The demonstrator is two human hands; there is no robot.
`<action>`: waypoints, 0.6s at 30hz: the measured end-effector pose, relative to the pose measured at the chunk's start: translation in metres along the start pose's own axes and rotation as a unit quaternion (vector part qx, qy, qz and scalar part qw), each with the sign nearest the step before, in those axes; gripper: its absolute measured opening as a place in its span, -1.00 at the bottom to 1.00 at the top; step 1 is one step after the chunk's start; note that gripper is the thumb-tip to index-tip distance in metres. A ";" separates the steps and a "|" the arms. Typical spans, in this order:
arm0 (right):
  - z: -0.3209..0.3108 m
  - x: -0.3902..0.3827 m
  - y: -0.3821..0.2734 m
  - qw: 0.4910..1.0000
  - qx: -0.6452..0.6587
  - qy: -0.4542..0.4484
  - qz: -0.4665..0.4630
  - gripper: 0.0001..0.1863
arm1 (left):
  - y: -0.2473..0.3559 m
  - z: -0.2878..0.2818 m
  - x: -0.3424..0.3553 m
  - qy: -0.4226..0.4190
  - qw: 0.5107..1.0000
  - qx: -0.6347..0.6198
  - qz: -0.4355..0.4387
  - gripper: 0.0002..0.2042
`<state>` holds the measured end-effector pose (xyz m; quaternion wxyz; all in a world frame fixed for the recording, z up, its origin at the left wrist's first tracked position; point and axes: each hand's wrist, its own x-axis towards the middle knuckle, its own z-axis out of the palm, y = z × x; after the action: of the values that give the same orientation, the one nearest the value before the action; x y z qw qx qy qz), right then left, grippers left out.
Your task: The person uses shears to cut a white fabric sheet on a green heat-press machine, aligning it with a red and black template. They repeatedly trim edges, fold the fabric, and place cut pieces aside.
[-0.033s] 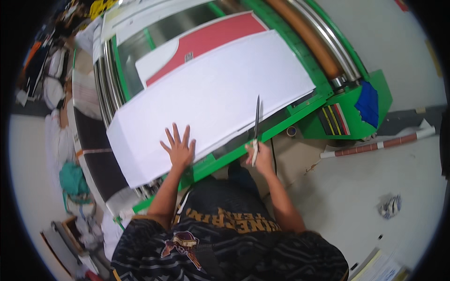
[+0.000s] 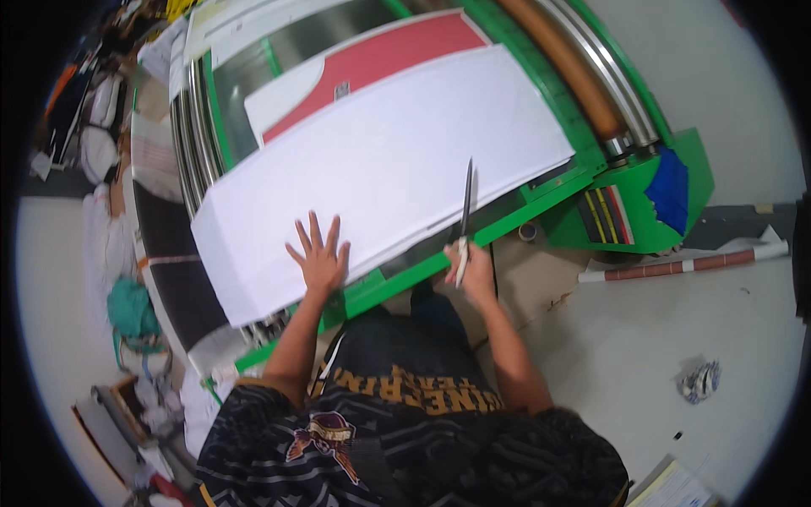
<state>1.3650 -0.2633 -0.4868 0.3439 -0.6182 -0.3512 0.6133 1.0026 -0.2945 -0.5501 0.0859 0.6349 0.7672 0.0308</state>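
Observation:
My left hand lies flat with fingers spread on a large white sheet, near its front edge. In my right hand is a pair of scissors, held by the pale handles. Their long dark blades look closed and point away from me, the tip over the sheet's front right part. Behind the white sheet shows a red and white printed piece, partly covered by it. Both lie on a green-framed machine with a dark bed.
Metal rollers run along the machine's left, with a brown roller on its right. A blue cloth hangs at the right corner. On the floor lie a red-brown and white roll and a crumpled bundle. Fabric piles line the left.
The whole view has shifted slightly. My left hand stays flat on the sheet, and my right hand still holds the scissors in nearly the same place.

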 end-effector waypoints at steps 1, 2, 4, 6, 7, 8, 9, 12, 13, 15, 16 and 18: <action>-0.010 0.024 0.002 1.000 -0.002 -0.007 0.000 -0.63 | 0.001 -0.002 -0.002 -0.005 1.000 0.005 -0.006 -0.33; -0.017 0.043 -0.005 1.000 -0.025 -0.006 -0.004 -0.64 | 0.001 -0.006 -0.002 -0.013 1.000 0.010 -0.009 -0.33; -0.044 0.094 0.007 0.993 -0.090 -0.008 -0.071 -0.67 | 0.002 0.002 0.003 0.001 1.000 0.022 0.002 -0.33; -0.045 0.113 -0.044 0.982 -0.177 0.020 -0.065 -0.65 | 0.003 0.002 0.008 0.010 1.000 0.028 -0.002 -0.32; -0.045 0.127 -0.062 0.968 -0.232 0.042 -0.082 -0.63 | 0.005 0.004 0.008 0.005 0.999 0.036 -0.007 -0.32; -0.047 0.142 -0.066 0.921 -0.353 0.094 -0.135 -0.57 | 0.007 0.006 0.012 0.006 0.999 0.043 -0.009 -0.32; -0.047 0.157 -0.070 0.853 -0.466 0.141 -0.188 -0.49 | 0.009 0.009 0.015 0.009 0.999 0.049 -0.012 -0.32; -0.038 0.193 -0.086 0.857 -0.441 0.155 -0.217 -0.28 | 0.010 0.012 0.015 0.013 0.998 0.054 -0.013 -0.34; -0.038 0.206 -0.082 0.832 -0.462 0.156 -0.266 -0.23 | 0.012 0.013 0.016 0.013 0.998 0.054 -0.014 -0.35; -0.034 0.224 -0.077 0.772 -0.498 0.158 -0.362 -0.11 | 0.012 0.014 0.018 0.015 0.998 0.053 -0.016 -0.36; -0.029 0.228 -0.075 0.791 -0.489 0.127 -0.345 -0.12 | 0.011 0.014 0.017 0.020 0.999 0.047 -0.015 -0.36; -0.021 0.225 -0.065 0.775 -0.497 0.121 -0.372 -0.14 | 0.008 0.013 0.013 0.011 0.998 0.051 -0.020 -0.35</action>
<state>1.3854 -0.0369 -0.5471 0.2293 -0.5933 -0.7654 0.0980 1.0105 -0.2807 -0.5628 0.0451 0.6230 0.7809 -0.0031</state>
